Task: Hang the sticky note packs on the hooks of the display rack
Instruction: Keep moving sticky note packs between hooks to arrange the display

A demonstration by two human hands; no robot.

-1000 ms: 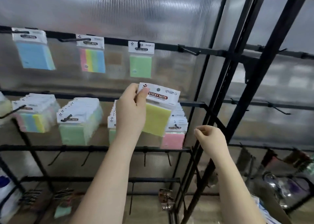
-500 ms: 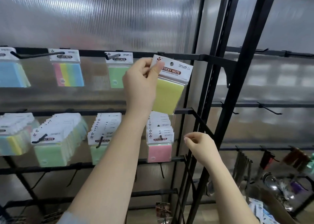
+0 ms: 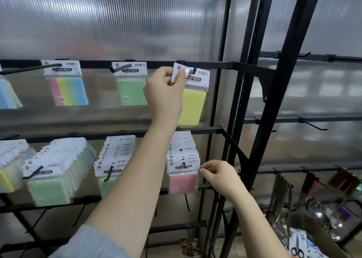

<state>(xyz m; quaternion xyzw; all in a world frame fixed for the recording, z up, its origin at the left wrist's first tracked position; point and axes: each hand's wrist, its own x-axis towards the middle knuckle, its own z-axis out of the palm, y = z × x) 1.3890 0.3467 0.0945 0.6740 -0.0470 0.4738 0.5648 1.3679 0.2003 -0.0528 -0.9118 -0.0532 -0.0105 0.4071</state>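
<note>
Fingers (image 3: 177, 77) of the left hand (image 3: 164, 93) pinch the yellow sticky note pack (image 3: 193, 97) header at the top-row hook (image 3: 194, 71), frame centre. Right hand (image 3: 219, 176) curls, empty. Next: seat hole fully, release.

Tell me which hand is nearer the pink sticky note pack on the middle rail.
Right. The right hand sits just beside the pink sticky note pack, at its right edge. The left hand is well above it, pinching the yellow sticky note pack.
</note>
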